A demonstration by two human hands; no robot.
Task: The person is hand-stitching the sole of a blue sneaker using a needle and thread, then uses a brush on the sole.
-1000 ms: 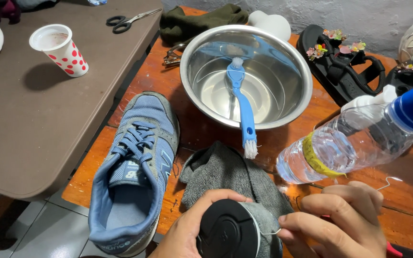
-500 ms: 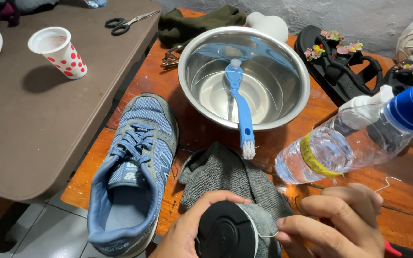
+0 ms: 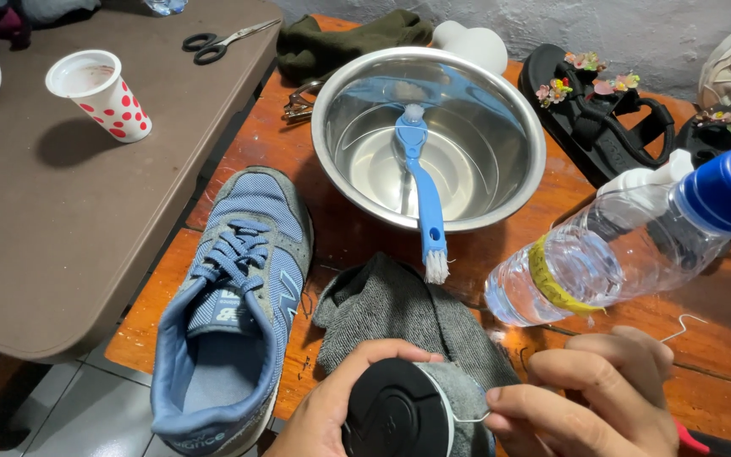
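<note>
My left hand (image 3: 332,415) grips a round black spool (image 3: 395,419) at the bottom edge of the view. My right hand (image 3: 594,393) pinches a thin pale thread (image 3: 467,416) that runs off the spool's rim; a loose end of thread (image 3: 683,326) curls past my fingers. Both hands hover over a grey cloth (image 3: 399,309) lying on the wooden table (image 3: 344,233). A blue sneaker (image 3: 230,296) lies just left of the cloth.
A steel bowl (image 3: 501,110) holds a blue double-ended brush (image 3: 420,190). A clear bottle with a blue cap (image 3: 619,245) lies at right. Black flowered sandals (image 3: 602,114), a dark green cloth (image 3: 340,42), scissors (image 3: 217,41) and a red-dotted cup (image 3: 103,93) on a brown table (image 3: 52,220).
Both hands with the spool have stayed near the bottom edge; the right hand's fingers shifted slightly on the thread. Nothing else moved.
</note>
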